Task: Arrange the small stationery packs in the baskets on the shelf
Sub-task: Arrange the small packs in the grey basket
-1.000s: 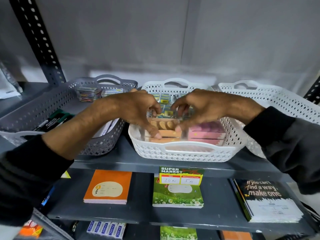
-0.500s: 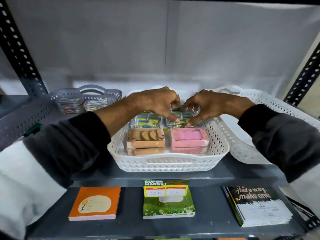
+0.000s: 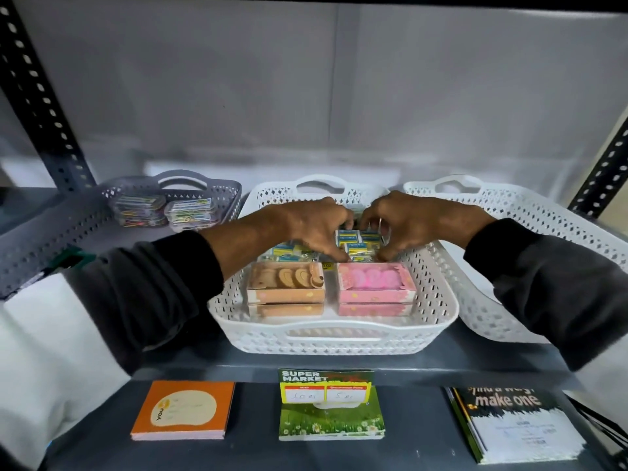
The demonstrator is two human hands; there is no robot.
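Stationery packs [image 3: 356, 244], small blue-and-yellow clear-wrapped ones, now sit bunched at the back of the middle white basket [image 3: 334, 334] on the shelf, where both hands, left [image 3: 314, 227] and right [image 3: 406, 224], have moved from the front boxes, fingertips pinching them, suggesting that rear row is nearly straightened.

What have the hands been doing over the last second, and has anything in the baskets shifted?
Both hands, left hand and right hand, moved from the front boxes to the back of the middle white basket and now pinch the small blue-and-yellow packs there. The orange box, pink box and grey basket stayed as they were.
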